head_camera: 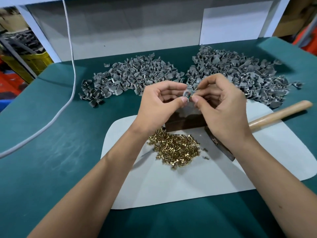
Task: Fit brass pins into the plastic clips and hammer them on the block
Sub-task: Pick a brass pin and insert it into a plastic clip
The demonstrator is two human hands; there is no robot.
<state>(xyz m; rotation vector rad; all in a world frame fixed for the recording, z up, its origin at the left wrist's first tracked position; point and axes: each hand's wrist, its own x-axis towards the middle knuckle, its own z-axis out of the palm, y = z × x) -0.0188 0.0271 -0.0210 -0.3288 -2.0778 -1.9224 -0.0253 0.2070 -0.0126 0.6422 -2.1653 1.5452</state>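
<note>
On the teal felt-covered table [51, 169] lies a pale rounded mat [188, 182], likely to catch strays. Two heaps of grey plastic clips [130, 74] sit behind, within reach. The wooden-handled hammer [277, 111] lies at right, ready beside the dark metal block [185, 123]. Loose brass pins [176, 148] are piled near. Above the block, the left hand [159, 102] pinches one grey clip [187, 96] steady while the right hand [221, 107] pinches something tiny, presumably a pin, against it.
</note>
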